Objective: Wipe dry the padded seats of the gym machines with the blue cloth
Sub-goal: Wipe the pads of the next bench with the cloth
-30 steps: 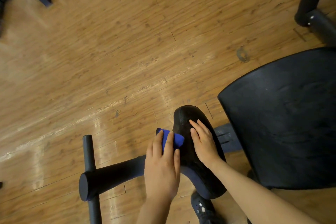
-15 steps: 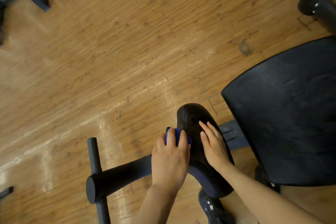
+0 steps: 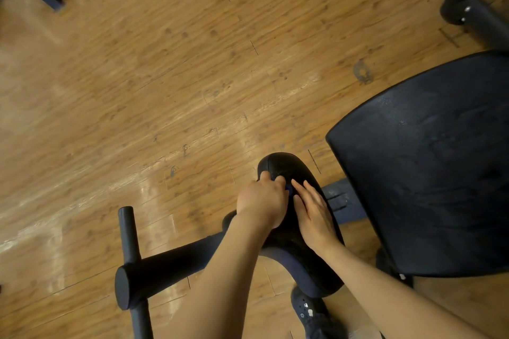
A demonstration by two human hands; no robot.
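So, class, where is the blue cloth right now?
Head view, lower centre: blue cloth is almost hidden under the left hand on the narrow black pad, beside the right hand.

The left hand [image 3: 261,202] is sliding the cloth [image 3: 288,188] up the rounded pad [image 3: 286,166] toward its far end. A second ago it was at the pad's left edge, with a good patch of blue showing past the fingers [image 3: 265,175]. Now the hand is covering nearly all of the cloth, leaving only a small blue sliver showing beside the right hand [image 3: 314,212]. The left fingers are curling over the pad's top, closer to the right hand's fingertips [image 3: 296,183], and the gap between the two hands is closing.
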